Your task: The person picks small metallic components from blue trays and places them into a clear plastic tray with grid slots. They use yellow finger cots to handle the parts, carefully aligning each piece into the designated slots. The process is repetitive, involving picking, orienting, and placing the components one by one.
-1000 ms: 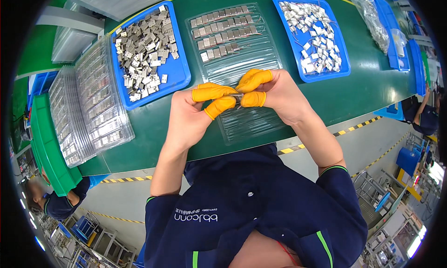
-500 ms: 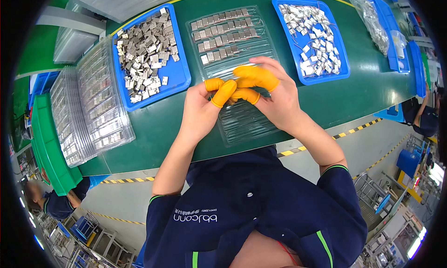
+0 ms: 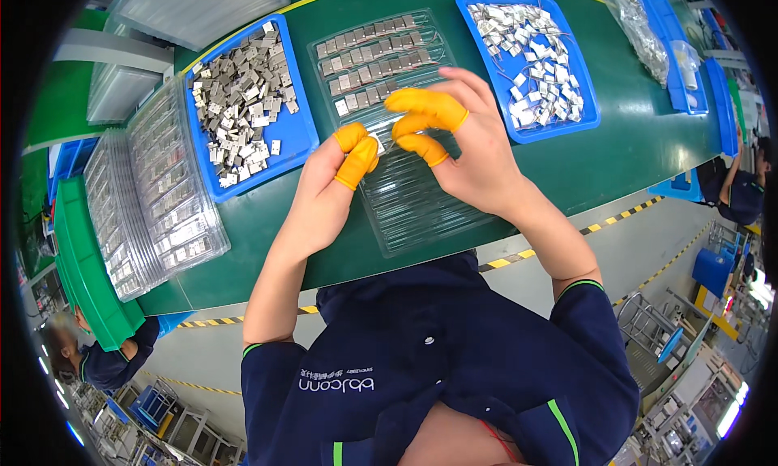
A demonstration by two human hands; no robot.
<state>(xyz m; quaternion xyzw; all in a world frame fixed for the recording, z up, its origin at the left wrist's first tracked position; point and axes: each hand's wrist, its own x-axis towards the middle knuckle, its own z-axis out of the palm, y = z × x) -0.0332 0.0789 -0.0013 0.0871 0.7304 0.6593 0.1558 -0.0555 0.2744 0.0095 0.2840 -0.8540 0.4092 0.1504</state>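
My left hand (image 3: 324, 186), in yellow finger cots, pinches a small silvery connector piece (image 3: 379, 144) between thumb and forefinger. Just to its right is my right hand (image 3: 458, 138), also with yellow cots; its thumb and fingers are spread apart, and I see nothing clearly held in them. Both hands are above a clear plastic blister tray (image 3: 421, 211). Its far rows hold grey metal connectors (image 3: 374, 50) with thin wires, while the near grooves show no connectors. The fingers partly hide the tray's middle.
At left, a blue tray (image 3: 301, 142) carries loose metal connector shells. A blue tray (image 3: 585, 119) at right has white wired pieces. Stacked blister trays (image 3: 174, 182) and a green bin (image 3: 89, 263) line the left edge. People work at both sides.
My hands have parted: the left moved a little left and down, and the right opened its fingers. The silvery piece now shows in the left fingertips. The whole view has shifted slightly.
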